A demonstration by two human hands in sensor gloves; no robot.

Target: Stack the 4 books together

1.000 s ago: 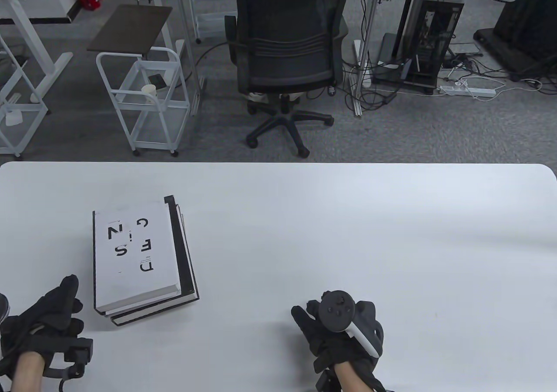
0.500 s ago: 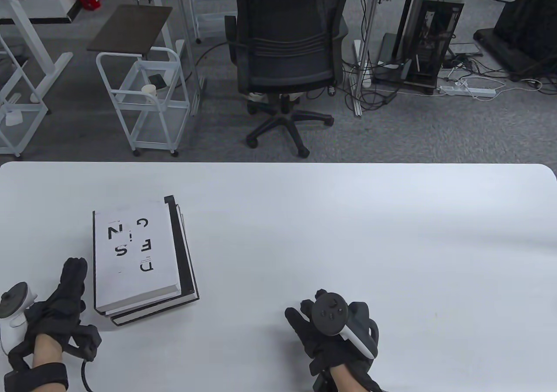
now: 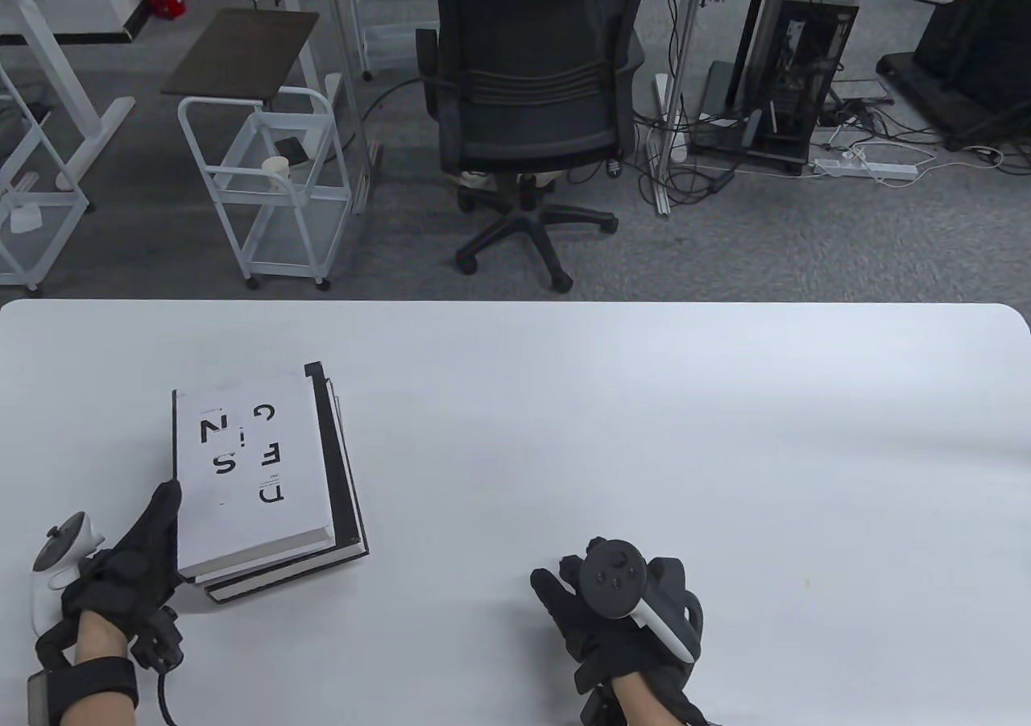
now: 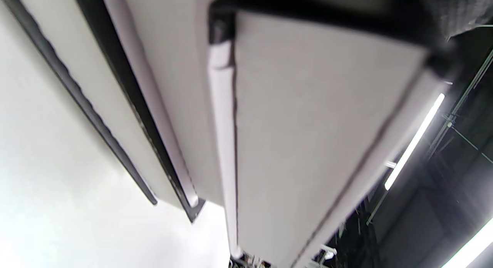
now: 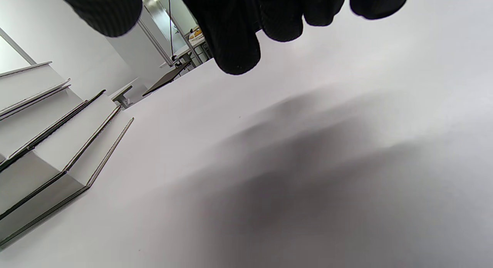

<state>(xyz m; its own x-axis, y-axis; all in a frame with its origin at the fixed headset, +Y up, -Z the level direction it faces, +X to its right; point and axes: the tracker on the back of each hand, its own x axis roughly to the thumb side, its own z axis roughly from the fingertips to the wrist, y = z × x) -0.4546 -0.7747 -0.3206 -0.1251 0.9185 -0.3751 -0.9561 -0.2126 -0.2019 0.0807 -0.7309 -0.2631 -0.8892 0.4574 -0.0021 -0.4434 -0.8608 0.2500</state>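
Observation:
A stack of books (image 3: 266, 476) lies on the left of the white table (image 3: 644, 436); the top one (image 3: 250, 468) is white with black letters, and black-edged books (image 3: 346, 508) show under it. My left hand (image 3: 145, 549) lies flat against the stack's left near side, fingers touching the top book's edge. The left wrist view shows the stack's page edges (image 4: 300, 125) very close and blurred. My right hand (image 3: 620, 613) rests above the table at the front centre, fingers loose and empty. The right wrist view shows its fingertips (image 5: 238, 48) and the stack (image 5: 46, 144) at the left.
A black office chair (image 3: 532, 97) and a white wire cart (image 3: 266, 186) stand beyond the table's far edge. A computer tower and cables (image 3: 797, 89) lie on the floor at the back right.
My left hand has moved right and forward from the table's front left corner until it touches the stack's left side. My right hand has barely moved.

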